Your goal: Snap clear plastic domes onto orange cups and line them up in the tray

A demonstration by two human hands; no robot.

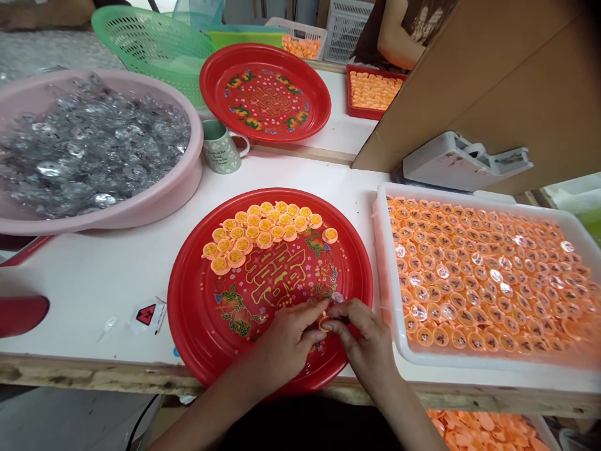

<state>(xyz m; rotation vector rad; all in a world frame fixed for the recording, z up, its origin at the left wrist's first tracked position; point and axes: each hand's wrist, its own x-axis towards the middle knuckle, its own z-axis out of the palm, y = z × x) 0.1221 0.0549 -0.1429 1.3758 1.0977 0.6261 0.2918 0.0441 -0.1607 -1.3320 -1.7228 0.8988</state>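
Note:
Both my hands meet over the near edge of a red round tray [197, 313] with a gold pattern. My left hand [286, 344] and my right hand [364, 341] pinch one small orange cup [323, 322] between their fingertips. A small clear lid [337, 297] lies on the tray just above my fingers. Several filled orange cups [263, 233] stand in rows at the far side of the tray. A white tray [392, 300] full of lidded orange cups sits right of my right hand.
A pink basin [154, 200] of clear plastic lids sits at the left. A green mug [220, 147], a second red tray [265, 94] and a green basket [150, 44] lie beyond. A cardboard wall [493, 81] and a white device [462, 160] stand at the right. Another person's arm [399, 31] shows at the back.

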